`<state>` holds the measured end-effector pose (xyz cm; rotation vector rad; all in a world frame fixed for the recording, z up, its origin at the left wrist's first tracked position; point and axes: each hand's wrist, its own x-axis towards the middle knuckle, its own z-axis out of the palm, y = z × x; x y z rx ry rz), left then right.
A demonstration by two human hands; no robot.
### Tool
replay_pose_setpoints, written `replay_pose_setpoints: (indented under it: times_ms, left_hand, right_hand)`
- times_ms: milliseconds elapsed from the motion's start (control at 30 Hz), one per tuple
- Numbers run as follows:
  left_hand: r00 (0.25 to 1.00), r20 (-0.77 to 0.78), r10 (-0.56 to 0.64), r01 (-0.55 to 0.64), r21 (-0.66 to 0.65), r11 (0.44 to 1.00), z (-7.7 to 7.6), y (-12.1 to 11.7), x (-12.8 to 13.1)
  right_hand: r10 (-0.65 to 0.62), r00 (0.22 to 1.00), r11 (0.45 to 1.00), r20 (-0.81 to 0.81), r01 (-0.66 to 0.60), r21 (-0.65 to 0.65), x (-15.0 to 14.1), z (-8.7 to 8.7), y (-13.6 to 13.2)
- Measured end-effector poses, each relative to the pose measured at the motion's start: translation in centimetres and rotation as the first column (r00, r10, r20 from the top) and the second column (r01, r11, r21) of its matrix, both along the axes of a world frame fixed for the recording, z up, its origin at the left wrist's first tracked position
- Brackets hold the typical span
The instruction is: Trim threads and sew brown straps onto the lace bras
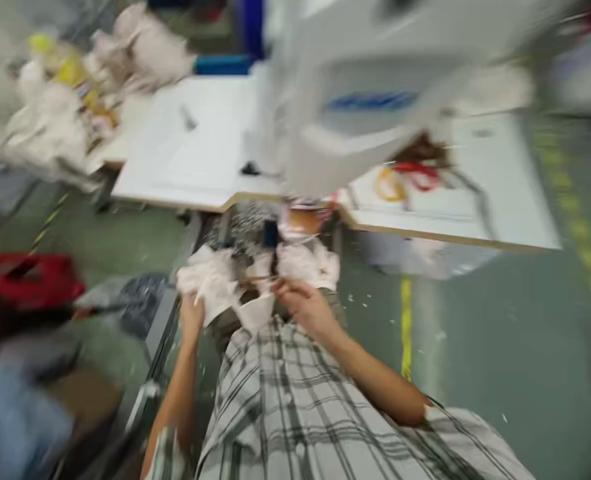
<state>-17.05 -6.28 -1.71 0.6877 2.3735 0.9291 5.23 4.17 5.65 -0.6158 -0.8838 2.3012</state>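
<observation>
Pale cloth pieces (210,280) lie bunched over my lap, below the gap in the white table. My left hand (192,313) is closed on the left edge of this cloth. Near the middle, my right hand (305,303) has its fingers bent toward a white flap of cloth (256,312); blur hides whether anything is between the fingertips. Another pale bunch of cloth (308,263) sits just beyond the right hand.
A white sewing machine (360,100) rises over the white table (190,147). Red and yellow bands (420,177) lie on its right part. Heaped cloth (50,120) covers the far left. A red container (25,283) stands at left.
</observation>
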Motion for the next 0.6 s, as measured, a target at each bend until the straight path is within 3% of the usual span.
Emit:
replay_pose_setpoints:
  times_ms: [100,200,333,433,600]
  left_hand:
    - [0.965,-0.107,0.241,-0.251,-0.1,0.963,-2.2,-8.1,-5.3]
    - [0.929,-0.18,0.323,-0.343,-0.093,0.935,-3.6,-10.9,-7.4]
    - [0.915,-0.27,0.3,-0.327,-0.062,0.943,-4.0,-11.0,-6.9]
    - [0.939,-0.277,0.202,-0.226,-0.057,0.973,-4.3,-10.2,-4.4]
    - [0.972,-0.23,0.057,-0.069,-0.046,0.997,-5.2,-7.1,-0.3]
  right_hand:
    - [-0.095,0.987,0.988,0.127,0.109,-0.108,1.0,-2.3,1.0]
    - [-0.093,0.98,0.982,0.176,0.119,-0.146,2.3,-2.7,1.2]
    - [0.037,0.971,0.992,0.236,-0.008,-0.123,2.3,-3.0,0.6]
    - [0.153,0.947,0.986,0.283,-0.127,-0.107,1.2,-3.6,0.1]
    - [0.214,0.935,0.974,0.281,-0.183,-0.132,0.0,-3.7,-0.6]
